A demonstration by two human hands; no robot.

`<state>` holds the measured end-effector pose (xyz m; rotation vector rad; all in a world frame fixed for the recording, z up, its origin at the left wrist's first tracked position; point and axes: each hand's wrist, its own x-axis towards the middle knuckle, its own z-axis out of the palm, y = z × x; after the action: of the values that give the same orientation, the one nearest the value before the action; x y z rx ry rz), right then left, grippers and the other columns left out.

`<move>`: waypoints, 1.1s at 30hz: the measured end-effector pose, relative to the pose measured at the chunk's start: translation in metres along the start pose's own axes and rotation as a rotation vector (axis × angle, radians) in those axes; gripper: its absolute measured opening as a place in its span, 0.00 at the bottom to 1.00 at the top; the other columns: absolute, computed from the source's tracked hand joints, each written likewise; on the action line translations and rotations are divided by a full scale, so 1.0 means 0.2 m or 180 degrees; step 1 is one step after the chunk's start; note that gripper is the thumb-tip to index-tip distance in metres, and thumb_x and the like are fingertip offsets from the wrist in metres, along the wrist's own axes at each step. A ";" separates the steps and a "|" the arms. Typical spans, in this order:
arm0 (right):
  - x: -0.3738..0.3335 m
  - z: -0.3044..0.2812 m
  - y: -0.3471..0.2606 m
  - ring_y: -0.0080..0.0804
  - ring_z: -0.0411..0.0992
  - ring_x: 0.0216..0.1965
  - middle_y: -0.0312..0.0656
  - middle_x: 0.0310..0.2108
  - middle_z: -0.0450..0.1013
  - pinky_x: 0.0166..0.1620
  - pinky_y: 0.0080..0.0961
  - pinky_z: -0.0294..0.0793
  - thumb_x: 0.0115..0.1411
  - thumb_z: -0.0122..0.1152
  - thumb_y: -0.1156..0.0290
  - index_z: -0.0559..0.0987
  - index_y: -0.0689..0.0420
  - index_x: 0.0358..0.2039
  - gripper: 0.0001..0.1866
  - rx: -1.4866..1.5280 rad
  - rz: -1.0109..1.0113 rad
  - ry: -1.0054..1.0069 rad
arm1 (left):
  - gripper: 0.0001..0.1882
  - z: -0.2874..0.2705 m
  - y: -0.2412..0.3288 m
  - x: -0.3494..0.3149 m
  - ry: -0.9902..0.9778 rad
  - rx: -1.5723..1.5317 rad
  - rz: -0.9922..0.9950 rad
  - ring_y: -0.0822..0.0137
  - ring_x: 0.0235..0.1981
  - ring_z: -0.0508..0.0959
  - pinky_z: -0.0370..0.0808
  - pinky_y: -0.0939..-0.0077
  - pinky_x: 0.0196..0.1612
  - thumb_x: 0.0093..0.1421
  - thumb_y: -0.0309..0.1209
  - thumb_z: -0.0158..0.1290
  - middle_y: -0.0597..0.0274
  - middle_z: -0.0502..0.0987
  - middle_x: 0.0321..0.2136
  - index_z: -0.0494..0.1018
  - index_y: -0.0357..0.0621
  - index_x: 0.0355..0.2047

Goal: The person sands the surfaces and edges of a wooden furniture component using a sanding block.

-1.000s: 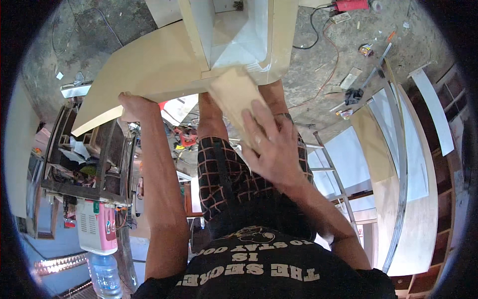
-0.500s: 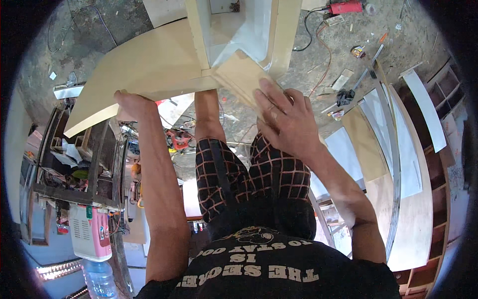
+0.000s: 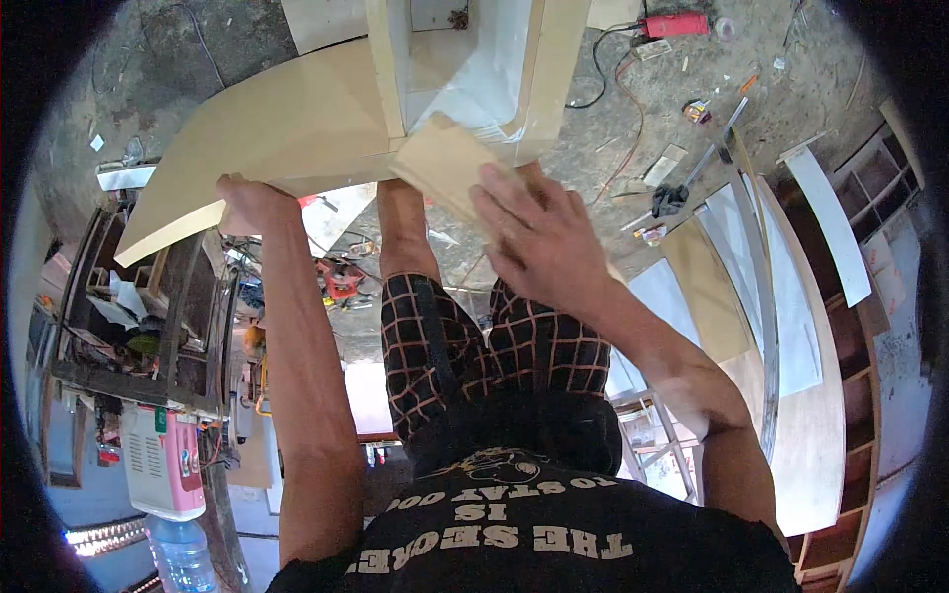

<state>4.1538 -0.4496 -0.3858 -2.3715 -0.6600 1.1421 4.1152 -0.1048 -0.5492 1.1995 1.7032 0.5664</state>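
Observation:
A tan board with a curved outer edge [image 3: 267, 128] spans the upper left, joined to a frame with a pale, box-like recess [image 3: 465, 74]. Around the board's near edge the fingers of my left hand [image 3: 255, 206] are closed. My right hand [image 3: 539, 232], slightly smeared by motion, grips a flat, tan rectangular block [image 3: 442, 163]. That block lies over the near corner of the frame, tilted across it; whether it touches the surface I cannot tell. My right fingertips rest along its right side.
A red power tool [image 3: 675, 24] with a cord lies on the floor at upper right. Long strips and sheets, including a white curved strip [image 3: 828, 222], lean at right. A cluttered wooden rack [image 3: 148, 326] and a pink-and-white water dispenser [image 3: 163, 463] stand at left.
My right hand has moved the block a little left and toward me. My left hand keeps its hold on the board's edge. The whole view has shifted slightly.

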 end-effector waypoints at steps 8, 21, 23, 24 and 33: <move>0.00 -0.04 -0.04 0.55 0.67 0.58 0.41 0.70 0.62 0.57 0.51 0.70 0.53 0.69 0.62 0.72 0.52 0.65 0.37 0.0409 0.0202 0.0175 | 0.29 0.04 0.07 -0.06 0.0465 0.0308 -0.0191 0.48 0.39 0.83 0.81 0.52 0.36 0.61 0.36 0.58 0.37 0.77 0.46 0.67 0.15 0.48; -0.01 -0.14 0.10 0.50 0.69 0.53 0.39 0.68 0.64 0.55 0.47 0.70 0.53 0.68 0.57 0.75 0.51 0.64 0.37 0.0192 -0.0599 0.0077 | 0.28 0.03 0.06 -0.01 0.0684 0.0553 -0.0105 0.50 0.36 0.84 0.81 0.53 0.38 0.59 0.39 0.58 0.38 0.81 0.42 0.73 0.17 0.45; -0.05 -0.28 0.22 0.51 0.68 0.55 0.45 0.69 0.62 0.58 0.48 0.68 0.51 0.71 0.59 0.74 0.50 0.65 0.39 -0.0293 -0.0496 0.0071 | 0.29 0.03 0.02 -0.02 0.0601 0.0233 -0.0096 0.51 0.36 0.84 0.81 0.52 0.38 0.60 0.40 0.57 0.37 0.81 0.42 0.73 0.18 0.44; -0.04 -0.38 0.27 0.51 0.68 0.58 0.49 0.69 0.63 0.59 0.46 0.69 0.52 0.71 0.61 0.73 0.50 0.66 0.38 -0.0362 -0.0348 0.0103 | 0.29 0.05 0.02 -0.03 0.0695 0.0644 -0.0089 0.51 0.37 0.84 0.80 0.52 0.39 0.60 0.41 0.57 0.38 0.81 0.42 0.74 0.18 0.46; 0.02 -0.90 0.53 0.39 0.74 0.54 0.59 0.67 0.63 0.51 0.30 0.78 0.52 0.71 0.55 0.62 0.58 0.73 0.50 0.4354 0.1098 0.0274 | 0.36 0.08 0.03 -0.07 0.1036 0.0784 -0.0229 0.43 0.49 0.82 0.81 0.54 0.50 0.58 0.42 0.62 0.34 0.78 0.49 0.64 0.22 0.54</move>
<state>4.3242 -0.5609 -0.3446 -1.2990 0.5045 1.0527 4.1339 -0.1177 -0.5456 1.2618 2.1333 0.5413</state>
